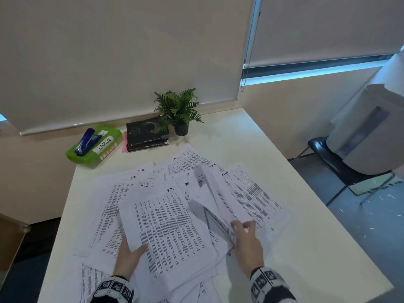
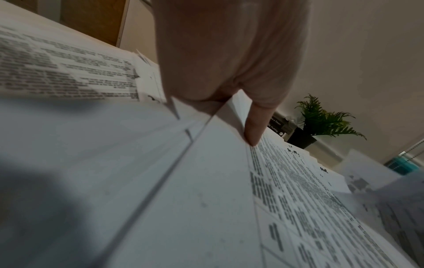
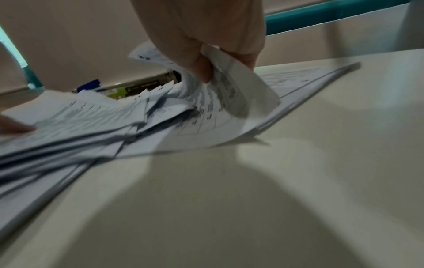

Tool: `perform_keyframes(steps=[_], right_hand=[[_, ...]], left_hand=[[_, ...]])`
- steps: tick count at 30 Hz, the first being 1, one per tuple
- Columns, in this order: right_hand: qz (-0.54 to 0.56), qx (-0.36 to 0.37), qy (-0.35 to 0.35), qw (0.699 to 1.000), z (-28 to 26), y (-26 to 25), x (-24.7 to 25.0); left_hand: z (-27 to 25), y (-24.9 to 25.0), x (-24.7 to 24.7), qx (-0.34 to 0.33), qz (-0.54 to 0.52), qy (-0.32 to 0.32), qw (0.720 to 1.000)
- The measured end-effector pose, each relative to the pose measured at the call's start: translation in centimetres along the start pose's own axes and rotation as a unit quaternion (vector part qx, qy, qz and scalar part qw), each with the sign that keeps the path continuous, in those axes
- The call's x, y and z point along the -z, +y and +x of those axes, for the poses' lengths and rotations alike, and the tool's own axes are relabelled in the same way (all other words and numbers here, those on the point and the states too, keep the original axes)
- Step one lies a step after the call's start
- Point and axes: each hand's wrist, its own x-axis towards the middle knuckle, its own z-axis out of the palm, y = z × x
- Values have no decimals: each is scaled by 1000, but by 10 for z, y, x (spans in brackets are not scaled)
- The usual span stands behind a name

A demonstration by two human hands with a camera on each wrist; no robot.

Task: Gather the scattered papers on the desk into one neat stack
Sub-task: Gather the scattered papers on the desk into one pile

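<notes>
Printed papers [image 1: 166,217] lie fanned and overlapping across the white desk [image 1: 295,248], filling its near half. The left hand [image 1: 129,259], at 7 o'clock, pinches the top sheet's near-left corner. The right hand [image 1: 247,241], at 5 o'clock, grips a curled sheet [image 3: 236,87] lifted off the pile's right side.

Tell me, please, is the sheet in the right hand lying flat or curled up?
Curled up: the right hand pinches the sheet, bending its edge off the desk.

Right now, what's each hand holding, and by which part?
Left hand grips the near-left corner of the top printed sheet. Right hand pinches the near edge of a lifted, curling sheet.
</notes>
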Motion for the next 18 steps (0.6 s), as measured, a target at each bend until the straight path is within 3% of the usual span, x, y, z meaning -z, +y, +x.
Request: perform_keyframes(steps=[4, 8, 10, 13, 16, 18], right_hand=[[112, -115, 2, 987, 12, 4, 15], [185, -241, -90, 949, 16, 7, 30], [183, -240, -93, 949, 13, 8, 36], [132, -198, -34, 971, 12, 11, 51], [148, -113, 95, 978, 16, 10, 92], [211, -88, 181, 957, 31, 6, 126]], left_hand=[[-2, 1, 0, 2, -4, 1, 1000], [-5, 4, 0, -2, -7, -1, 1000], [-7, 6, 0, -4, -7, -4, 1000], [-7, 8, 1, -9, 7, -8, 1000], [-8, 10, 3, -1, 7, -16, 1000], [-9, 13, 3, 3, 2, -15, 1000]])
